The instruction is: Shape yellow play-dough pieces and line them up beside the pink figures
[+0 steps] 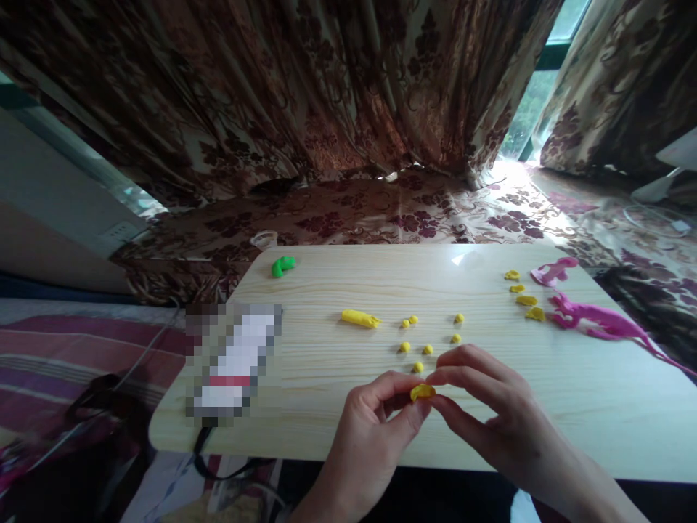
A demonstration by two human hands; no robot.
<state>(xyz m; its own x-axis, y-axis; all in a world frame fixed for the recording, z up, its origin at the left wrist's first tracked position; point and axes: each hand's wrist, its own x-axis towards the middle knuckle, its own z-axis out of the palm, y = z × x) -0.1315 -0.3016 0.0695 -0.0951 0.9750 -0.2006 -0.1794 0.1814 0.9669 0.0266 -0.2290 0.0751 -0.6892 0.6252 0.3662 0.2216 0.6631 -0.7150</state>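
A small flattened piece of yellow clay [422, 392] is pinched between the fingertips of my left hand [375, 428] and my right hand [490, 407], just above the near part of the light wooden board [599, 392]. Both hands are closed on it. Just beyond my fingers lie several tiny yellow clay balls [417, 347]. Farther left on the board rests a yellow clay roll [359, 318].
A green clay piece [283, 266] lies at the board's far left corner. Pink clay shapes [591, 317] and several yellow bits [526, 294] sit at the far right. A pixelated packet [231, 363] overhangs the left edge. Patterned curtains hang behind, and cables trail below left.
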